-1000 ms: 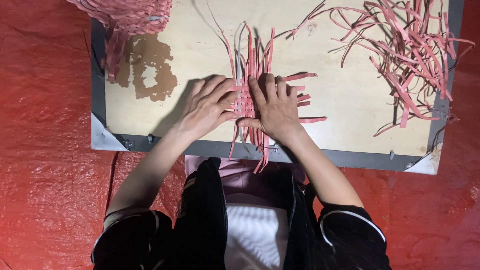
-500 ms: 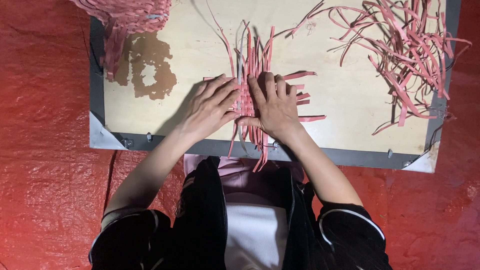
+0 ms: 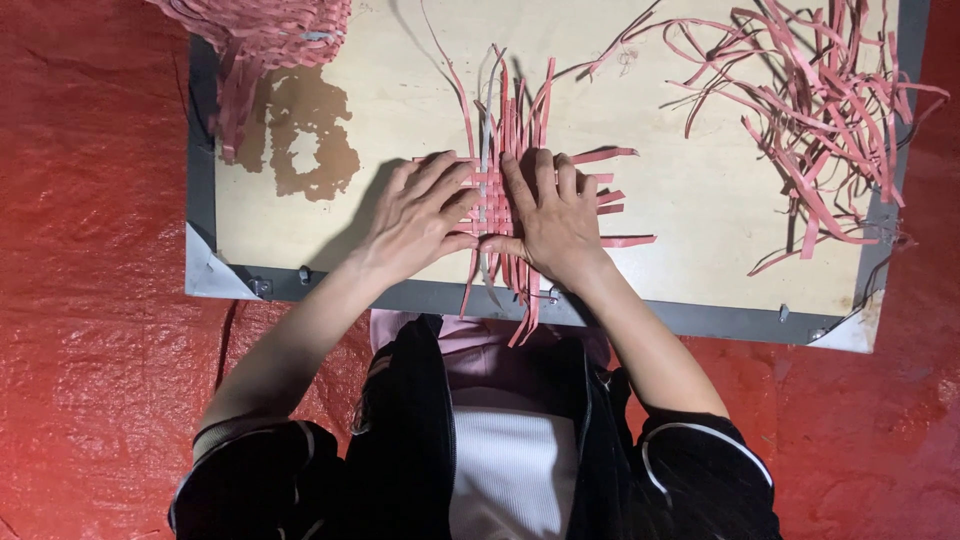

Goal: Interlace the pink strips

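**Both hands flat on a pink woven mat**

We saw a red plastic sheet (image 3: 90, 330) covering the floor on every side. On it lay a pale wooden board (image 3: 690, 200) with a grey metal edge, and near its far left corner the wood carried a brown stain (image 3: 305, 140).

We knelt at the near edge of the board, in dark sleeves and a dark top over a white one.

At the far right of the board lay a loose heap of pink strips (image 3: 820, 110), tangled and well apart from our hands. At the far left corner, a piece of finished pink weaving (image 3: 260, 30) hung over the edge, partly cut off by the frame.

Near the middle of the board lay the small woven mat (image 3: 500, 200), with its long upright strips reaching toward the far side and some trailing over the near edge, while short cross strips stuck out to the right.

Our left hand (image 3: 420, 215) pressed on the mat's left side with its fingers spread and flat, gripping nothing. Our right hand (image 3: 550, 220) pressed on the right side, likewise open and flat, its thumb lying across the strips close to the left fingertips.
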